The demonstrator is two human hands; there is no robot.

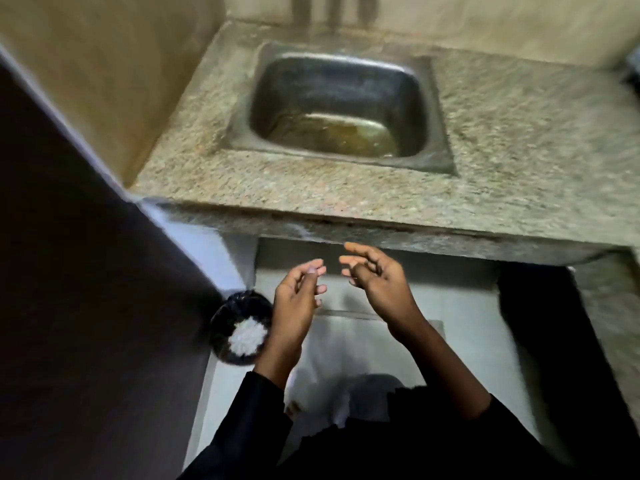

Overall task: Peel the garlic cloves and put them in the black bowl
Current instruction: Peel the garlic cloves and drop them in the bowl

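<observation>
My left hand (298, 299) and my right hand (375, 278) hover side by side below the counter's front edge, fingers loosely curled, a small gap between the fingertips. Neither hand visibly holds anything. On the floor at the lower left, partly behind my left wrist, stands a round black container (228, 317) lined with dark plastic, with a white clump (247, 336) inside. No garlic cloves can be made out; the frame is blurred.
A speckled granite counter (519, 150) holds a steel sink (263, 98) with murky yellowish water at its bottom. A dark panel (69, 271) fills the left side. Pale floor (467, 323) lies below my hands. Black sleeves cover both forearms.
</observation>
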